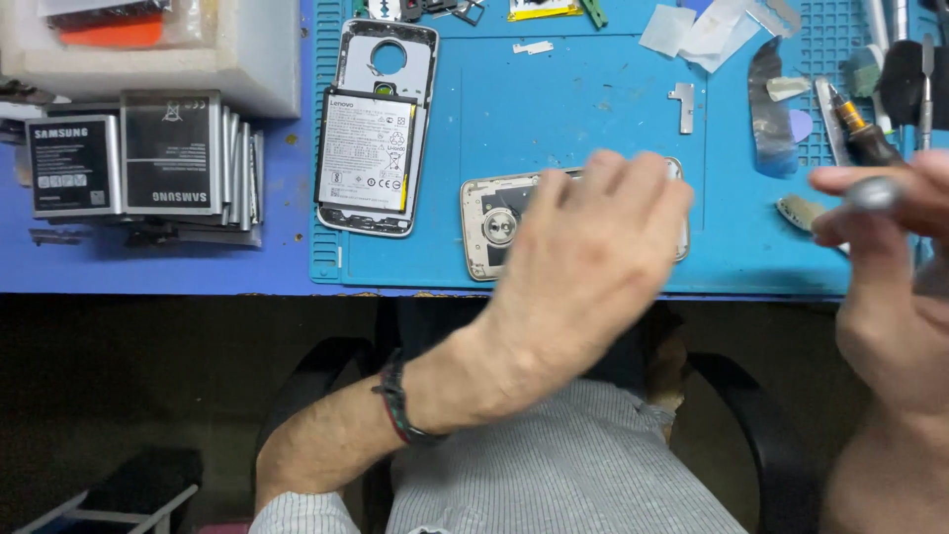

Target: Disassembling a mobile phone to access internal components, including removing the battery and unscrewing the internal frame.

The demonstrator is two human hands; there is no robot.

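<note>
My left hand (593, 247) hovers, blurred, over a phone back cover (489, 222) lying on the blue work mat (554, 99); whether it touches the cover I cannot tell. My right hand (885, 227) at the right edge grips a screwdriver (862, 133) with a metal cap on its handle, tip pointing away. An opened phone frame with its white battery (366, 153) lies on the mat to the left of the cover.
Several loose phone batteries (148, 163) are stacked left of the mat, below a white box (198, 49). A small metal bracket (684, 104), plastic film pieces (692, 30) and hand tools (905, 59) lie along the mat's far and right sides. The table edge runs just below the mat.
</note>
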